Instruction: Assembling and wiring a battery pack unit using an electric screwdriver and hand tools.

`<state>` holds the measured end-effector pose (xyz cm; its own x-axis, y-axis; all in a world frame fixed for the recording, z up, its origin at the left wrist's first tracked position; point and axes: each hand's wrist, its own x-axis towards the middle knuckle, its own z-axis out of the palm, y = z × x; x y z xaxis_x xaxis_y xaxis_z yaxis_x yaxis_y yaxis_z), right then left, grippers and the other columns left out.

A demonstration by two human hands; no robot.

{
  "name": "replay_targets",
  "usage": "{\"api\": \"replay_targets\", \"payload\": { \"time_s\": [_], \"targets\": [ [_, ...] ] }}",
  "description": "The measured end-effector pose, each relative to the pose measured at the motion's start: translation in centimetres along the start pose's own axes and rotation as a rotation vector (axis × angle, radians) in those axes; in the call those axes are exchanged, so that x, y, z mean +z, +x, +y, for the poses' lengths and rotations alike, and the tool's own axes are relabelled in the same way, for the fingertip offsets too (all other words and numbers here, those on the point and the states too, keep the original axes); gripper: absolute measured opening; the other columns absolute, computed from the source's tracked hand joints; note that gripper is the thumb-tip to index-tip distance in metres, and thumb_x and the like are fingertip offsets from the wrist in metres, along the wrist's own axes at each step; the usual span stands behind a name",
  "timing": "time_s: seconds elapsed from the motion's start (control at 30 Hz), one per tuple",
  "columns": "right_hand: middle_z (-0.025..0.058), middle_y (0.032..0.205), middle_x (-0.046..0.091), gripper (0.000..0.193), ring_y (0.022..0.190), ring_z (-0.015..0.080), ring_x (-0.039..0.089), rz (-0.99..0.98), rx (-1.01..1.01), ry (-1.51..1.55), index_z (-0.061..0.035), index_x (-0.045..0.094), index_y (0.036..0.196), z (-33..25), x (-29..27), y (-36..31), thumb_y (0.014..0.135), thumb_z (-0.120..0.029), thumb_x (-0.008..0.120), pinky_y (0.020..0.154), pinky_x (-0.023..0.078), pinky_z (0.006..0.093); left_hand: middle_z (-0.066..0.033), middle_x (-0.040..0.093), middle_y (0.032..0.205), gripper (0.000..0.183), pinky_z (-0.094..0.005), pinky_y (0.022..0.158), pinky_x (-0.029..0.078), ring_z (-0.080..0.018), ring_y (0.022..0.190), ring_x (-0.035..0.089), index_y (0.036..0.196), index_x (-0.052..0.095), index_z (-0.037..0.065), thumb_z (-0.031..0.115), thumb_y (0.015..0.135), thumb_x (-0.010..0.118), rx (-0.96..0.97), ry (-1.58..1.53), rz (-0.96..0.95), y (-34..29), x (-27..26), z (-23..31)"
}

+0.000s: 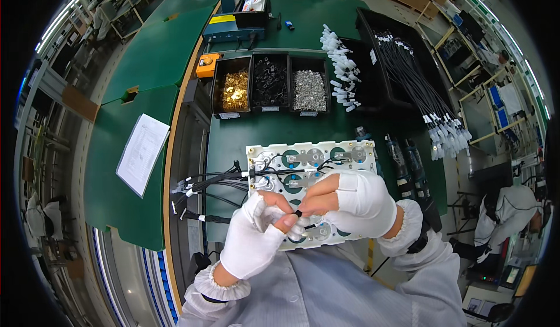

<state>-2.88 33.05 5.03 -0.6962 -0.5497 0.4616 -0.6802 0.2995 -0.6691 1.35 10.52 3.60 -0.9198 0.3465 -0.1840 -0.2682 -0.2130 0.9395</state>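
Observation:
Both hands, in white gloves with bare fingertips, meet above the lower part of a white plastic tray-like plate [369, 162]. A small black part [298, 213] sits between the fingertips; its exact kind is too small to tell. My left hand [256, 233] pinches it from the left, thumb and forefinger closed. From the right, my right hand [356, 203] has its fingers pressed together at the same part. Round openings, metal strips and black wires run across the plate. A bundle of black cables [217, 182] leaves its left side. My hands hide the plate's middle.
Beyond the plate stand bins of brass-coloured pieces [235, 91], black pieces [269, 82] and silver pieces [310, 91]. Black cables [402, 64] fill a tray at right. Two dark power tools [405, 163] lie right of the plate. Paper sheets [143, 152] lie left.

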Motion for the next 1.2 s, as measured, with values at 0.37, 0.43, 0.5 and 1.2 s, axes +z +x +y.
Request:
{"api": "replay_targets", "payload": {
  "time_s": [0.37, 0.43, 0.5, 1.2],
  "targets": [
    [0.0050, 0.089, 0.074, 0.033, 0.073, 0.0213, 0.071, 0.167, -0.028, 0.042, -0.0124, 0.077, 0.099, 0.0, 0.7, -0.1, 0.069, -0.012, 0.090, 0.063, 0.057, 0.0300, -0.0077, 0.073, 0.103, 0.026, -0.0257, 0.079, 0.057, -0.0114, 0.085, 0.068, 0.127, 0.065, -0.001, 0.005, 0.101, 0.063, -0.018, 0.062, 0.083, 0.1, 0.8, 0.7],
    [0.0052, 0.089, 0.074, 0.034, 0.072, 0.0212, 0.071, 0.161, -0.072, -0.043, -0.0123, 0.077, 0.099, -0.6, 0.7, -0.1, 0.068, -0.012, 0.091, 0.061, 0.056, 0.0298, -0.0063, 0.073, 0.104, 0.032, -0.0248, 0.080, 0.055, -0.0108, 0.085, 0.067, 0.133, 0.065, 0.000, 0.008, 0.102, 0.063, -0.011, 0.105, 0.119, -0.1, 1.1, 0.9],
    [0.0054, 0.089, 0.074, 0.036, 0.072, 0.0212, 0.071, 0.152, -0.116, -0.126, -0.0121, 0.076, 0.100, -1.2, 0.4, -0.2, 0.068, -0.012, 0.092, 0.060, 0.056, 0.0295, -0.0062, 0.074, 0.103, 0.042, -0.0252, 0.081, 0.052, -0.0103, 0.086, 0.064, 0.143, 0.059, 0.003, 0.009, 0.101, 0.064, -0.053, 0.171, 0.095, -0.6, 1.1, 1.2],
    [0.0014, 0.102, 0.068, 0.032, 0.082, 0.0206, 0.066, -0.074, -0.101, -0.264, -0.0090, 0.074, 0.103, -3.8, 3.6, 1.0, 0.074, -0.013, 0.086, 0.068, 0.054, 0.0335, -0.0081, 0.076, 0.092, 0.021, -0.0237, 0.068, 0.054, -0.0085, 0.077, 0.067, 0.113, 0.077, 0.000, 0.009, 0.094, 0.075, 0.133, 0.259, 0.404, -2.2, -2.6, 0.9]
  ]
}}
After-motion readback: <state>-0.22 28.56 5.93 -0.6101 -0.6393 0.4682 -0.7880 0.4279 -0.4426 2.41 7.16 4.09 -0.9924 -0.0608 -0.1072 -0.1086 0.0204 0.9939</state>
